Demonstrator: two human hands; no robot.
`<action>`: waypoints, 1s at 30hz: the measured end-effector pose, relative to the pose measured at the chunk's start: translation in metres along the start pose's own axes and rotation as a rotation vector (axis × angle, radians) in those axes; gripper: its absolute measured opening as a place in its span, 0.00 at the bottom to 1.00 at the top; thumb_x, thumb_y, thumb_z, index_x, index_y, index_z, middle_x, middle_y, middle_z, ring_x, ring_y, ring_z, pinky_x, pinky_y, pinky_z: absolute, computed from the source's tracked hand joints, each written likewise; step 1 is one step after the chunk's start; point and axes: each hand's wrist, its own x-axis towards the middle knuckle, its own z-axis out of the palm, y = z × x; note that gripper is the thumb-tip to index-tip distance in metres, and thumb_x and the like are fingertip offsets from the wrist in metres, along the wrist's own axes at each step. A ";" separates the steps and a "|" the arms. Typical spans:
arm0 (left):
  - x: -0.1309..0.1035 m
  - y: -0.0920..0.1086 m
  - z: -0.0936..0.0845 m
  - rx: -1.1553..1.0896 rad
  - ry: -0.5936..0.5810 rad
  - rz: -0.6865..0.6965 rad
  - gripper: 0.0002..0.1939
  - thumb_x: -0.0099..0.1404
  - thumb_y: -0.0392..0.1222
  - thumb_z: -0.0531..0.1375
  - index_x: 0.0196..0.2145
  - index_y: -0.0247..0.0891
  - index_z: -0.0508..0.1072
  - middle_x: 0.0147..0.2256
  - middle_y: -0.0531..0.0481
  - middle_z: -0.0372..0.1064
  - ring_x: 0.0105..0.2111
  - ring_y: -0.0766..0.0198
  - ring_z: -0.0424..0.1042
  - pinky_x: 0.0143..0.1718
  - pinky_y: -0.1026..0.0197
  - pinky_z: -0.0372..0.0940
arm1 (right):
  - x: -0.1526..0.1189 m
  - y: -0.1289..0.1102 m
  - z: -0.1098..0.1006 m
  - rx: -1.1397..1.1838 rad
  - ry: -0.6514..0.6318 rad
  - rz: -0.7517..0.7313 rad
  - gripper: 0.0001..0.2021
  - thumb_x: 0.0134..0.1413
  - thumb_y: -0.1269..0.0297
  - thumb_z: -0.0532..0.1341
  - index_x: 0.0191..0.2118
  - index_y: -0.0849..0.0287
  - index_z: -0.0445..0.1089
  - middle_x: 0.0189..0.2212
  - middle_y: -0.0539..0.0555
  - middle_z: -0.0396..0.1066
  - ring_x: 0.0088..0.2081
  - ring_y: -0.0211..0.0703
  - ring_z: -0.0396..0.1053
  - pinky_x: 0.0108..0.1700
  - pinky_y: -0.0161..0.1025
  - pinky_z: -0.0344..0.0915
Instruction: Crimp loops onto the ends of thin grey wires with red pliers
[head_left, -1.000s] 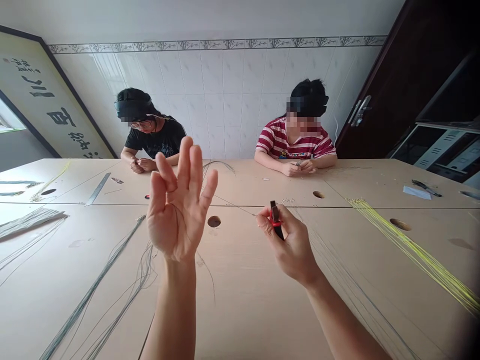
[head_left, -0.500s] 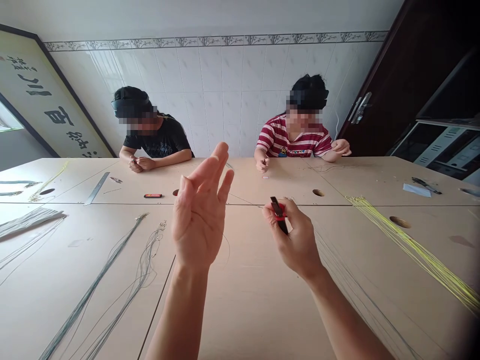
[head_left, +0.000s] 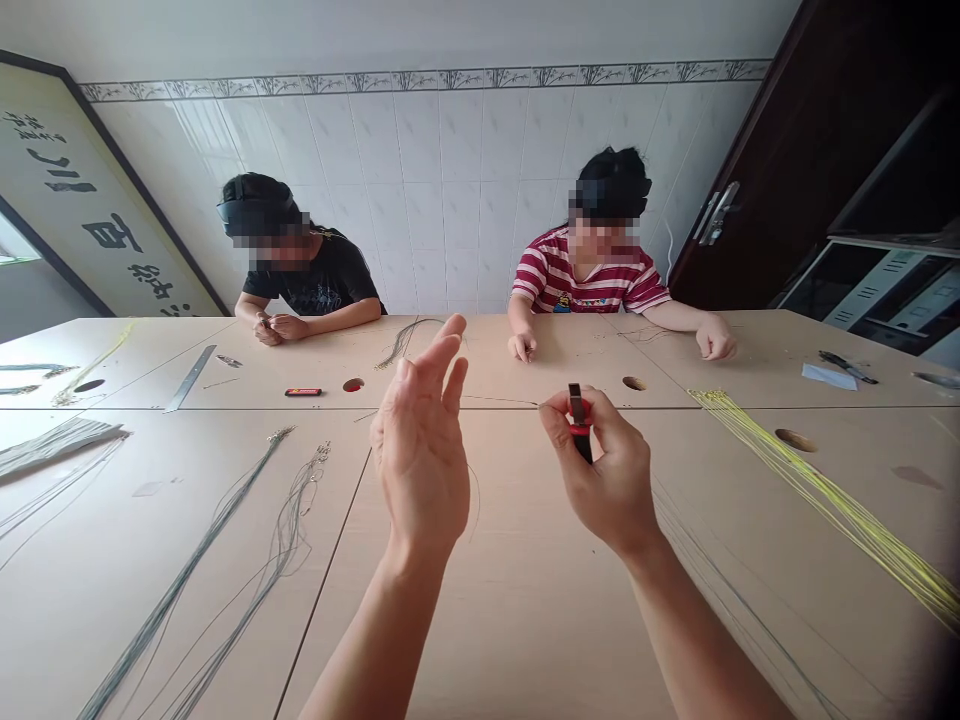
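My left hand [head_left: 426, 440] is raised over the table, palm turned inward and fingers stretched out, with nothing plainly gripped in it. My right hand [head_left: 604, 460] is closed round a small tool with black and red parts [head_left: 579, 425]; its exact kind does not show. Between right thumb and forefinger, a thin cord [head_left: 502, 399] is pinched and runs left behind my left hand. A loose curve of cord hangs beside the left palm.
Grey cord bundles [head_left: 217, 530] lie left and yellow cords [head_left: 817, 480] right on the table [head_left: 517, 620]. A metal ruler [head_left: 191, 377], a red-black box [head_left: 303, 392] and pliers [head_left: 847, 366] lie farther back. Two people sit opposite.
Both my hands have shifted slightly right, and the left has turned a little. More of the cord between them shows. The co-worker in stripes has lowered a hand to the table.
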 end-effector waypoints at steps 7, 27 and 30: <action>0.005 0.008 -0.013 0.548 -0.259 -0.134 0.11 0.67 0.46 0.60 0.45 0.45 0.78 0.53 0.48 0.73 0.55 0.55 0.69 0.56 0.53 0.63 | 0.000 -0.003 -0.006 0.000 -0.030 -0.028 0.03 0.62 0.65 0.58 0.36 0.54 0.63 0.28 0.48 0.65 0.30 0.38 0.63 0.32 0.36 0.61; 0.003 0.009 -0.016 0.627 -0.506 -0.338 0.11 0.67 0.47 0.59 0.30 0.38 0.72 0.20 0.58 0.55 0.20 0.72 0.52 0.20 0.66 0.50 | 0.001 -0.005 -0.009 -0.037 -0.022 -0.111 0.03 0.62 0.69 0.57 0.37 0.54 0.63 0.30 0.50 0.66 0.33 0.40 0.65 0.32 0.38 0.60; 0.003 0.007 -0.017 0.636 -0.505 -0.357 0.11 0.67 0.47 0.59 0.30 0.38 0.73 0.20 0.58 0.54 0.21 0.71 0.51 0.20 0.66 0.49 | 0.001 -0.008 -0.009 -0.036 -0.026 -0.086 0.03 0.62 0.68 0.57 0.37 0.53 0.63 0.29 0.49 0.67 0.31 0.39 0.65 0.31 0.37 0.60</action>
